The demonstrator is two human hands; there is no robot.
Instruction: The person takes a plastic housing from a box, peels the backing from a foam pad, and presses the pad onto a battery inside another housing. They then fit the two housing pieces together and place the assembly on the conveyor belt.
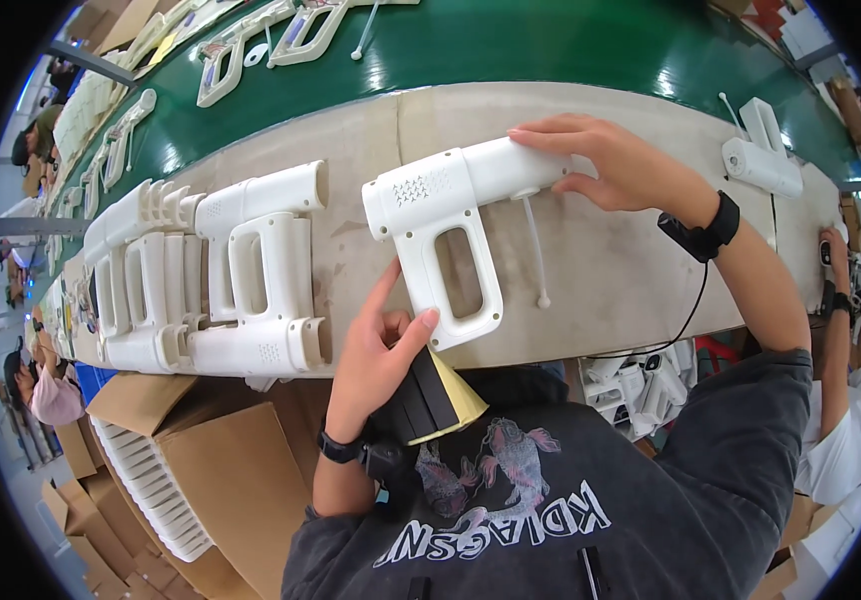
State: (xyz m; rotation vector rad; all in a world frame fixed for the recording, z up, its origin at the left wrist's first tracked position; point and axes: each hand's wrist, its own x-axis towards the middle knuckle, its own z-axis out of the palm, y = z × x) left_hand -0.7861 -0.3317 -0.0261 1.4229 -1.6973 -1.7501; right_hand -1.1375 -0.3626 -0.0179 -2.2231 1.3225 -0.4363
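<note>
A white plastic gun-shaped housing (pixel 448 215) lies on the worn beige workbench (pixel 611 270). My right hand (pixel 606 160) grips the far end of its barrel. My left hand (pixel 376 350) rests by the bottom of its handle, thumb touching the handle, and holds a black and yellow block (pixel 441 395) against the palm. A thin white tube (pixel 536 250) hangs from the barrel onto the bench.
Several finished white housings (pixel 216 270) lie stacked to the left. A green conveyor belt (pixel 511 45) with more parts runs behind. A white part (pixel 763 160) sits at right. Cardboard boxes (pixel 206 470) with white pieces stand below left. Other people work at both sides.
</note>
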